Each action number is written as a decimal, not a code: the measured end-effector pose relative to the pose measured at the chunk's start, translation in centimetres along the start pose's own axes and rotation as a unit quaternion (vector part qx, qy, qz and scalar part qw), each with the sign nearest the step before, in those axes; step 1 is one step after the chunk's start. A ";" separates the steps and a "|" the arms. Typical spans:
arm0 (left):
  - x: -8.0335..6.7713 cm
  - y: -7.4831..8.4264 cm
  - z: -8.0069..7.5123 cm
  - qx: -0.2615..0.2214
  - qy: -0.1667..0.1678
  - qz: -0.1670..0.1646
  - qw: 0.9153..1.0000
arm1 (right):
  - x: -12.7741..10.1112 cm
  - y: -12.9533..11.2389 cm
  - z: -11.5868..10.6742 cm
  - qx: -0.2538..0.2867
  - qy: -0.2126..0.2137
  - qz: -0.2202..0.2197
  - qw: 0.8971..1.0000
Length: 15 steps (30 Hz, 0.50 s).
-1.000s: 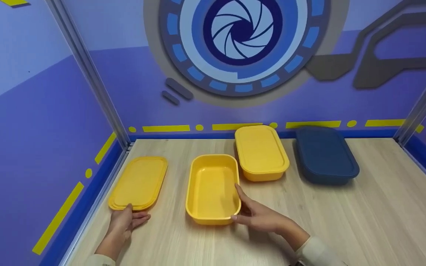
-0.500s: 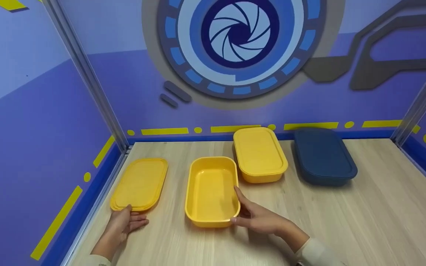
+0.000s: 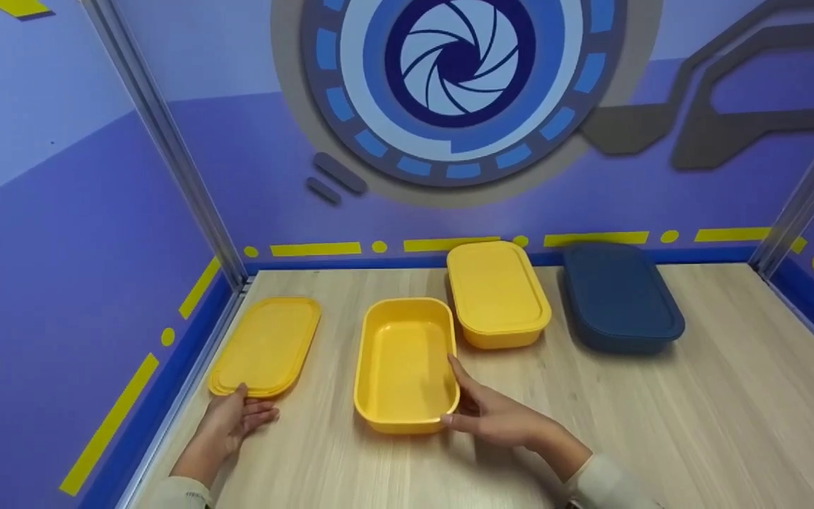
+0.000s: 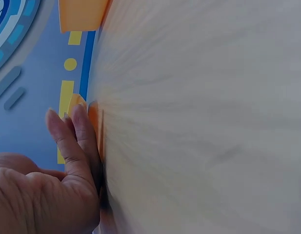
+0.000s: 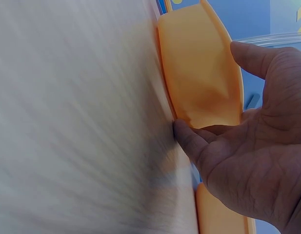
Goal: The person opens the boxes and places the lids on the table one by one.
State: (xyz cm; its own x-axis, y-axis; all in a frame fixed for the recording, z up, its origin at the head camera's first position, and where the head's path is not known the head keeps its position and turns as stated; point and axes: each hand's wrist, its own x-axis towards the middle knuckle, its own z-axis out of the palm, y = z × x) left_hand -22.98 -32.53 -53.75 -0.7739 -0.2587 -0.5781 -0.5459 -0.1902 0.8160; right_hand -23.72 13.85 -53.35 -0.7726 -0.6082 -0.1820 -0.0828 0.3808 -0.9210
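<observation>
Your left hand pinching the yellow lid ahead, right hand clamped on the open box leftward, fingertip near its base only in right-wrist view, closed yellow box, navy box beyond

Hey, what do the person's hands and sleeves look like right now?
The left hand and right hand are bare; no gloves or rings show. Both arms have pale cream long sleeves: the left sleeve has a small dark marking near its cuff, too small to read; the right sleeve looks plain.
</observation>
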 end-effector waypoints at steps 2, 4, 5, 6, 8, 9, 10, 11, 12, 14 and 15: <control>0.2 0.2 0.1 -0.004 0.001 0.000 1.000 | 0.0 0.0 -0.1 0.000 -0.001 0.001 1.000; 0.3 0.3 0.2 -0.010 -0.001 0.001 1.000 | 0.0 0.0 -0.1 -0.001 -0.001 0.001 1.000; 0.3 0.3 0.3 -0.012 0.000 0.001 1.000 | 0.0 0.0 -0.1 -0.002 -0.001 0.000 1.000; 0.4 0.4 0.3 -0.014 -0.002 0.003 1.000 | 0.0 0.0 -0.1 -0.002 -0.002 -0.001 1.000; 0.5 0.4 0.4 -0.018 -0.005 0.008 1.000 | 0.0 0.0 -0.1 -0.001 -0.004 -0.002 1.000; 0.5 0.4 0.5 -0.020 -0.008 0.013 1.000 | 0.0 0.0 -0.1 0.002 -0.005 -0.003 1.000; 0.6 0.4 0.5 -0.023 -0.010 0.019 0.999 | 0.0 0.0 -0.1 0.003 -0.007 -0.005 1.000; 0.6 0.3 0.6 -0.028 -0.013 0.025 0.999 | 0.0 0.0 -0.1 0.006 -0.009 -0.006 1.000; 0.7 0.3 0.6 -0.031 -0.016 0.030 0.999 | 0.0 0.0 -0.1 0.008 -0.010 -0.007 1.000; 0.8 0.4 0.8 -0.042 -0.022 0.038 0.998 | 0.0 0.0 -0.1 0.011 -0.010 -0.007 1.000; 0.9 0.4 0.8 -0.046 -0.022 0.039 0.998 | -0.1 0.0 -0.1 0.011 -0.009 -0.005 1.000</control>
State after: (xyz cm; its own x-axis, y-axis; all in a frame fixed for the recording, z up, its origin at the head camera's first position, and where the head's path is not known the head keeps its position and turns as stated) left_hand -24.18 -32.04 -53.92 -0.8273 -0.2340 -0.5106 -0.4536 -0.2578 0.8531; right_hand -23.77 14.00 -53.30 -0.7599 -0.6252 -0.1783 -0.0771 0.3590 -0.9301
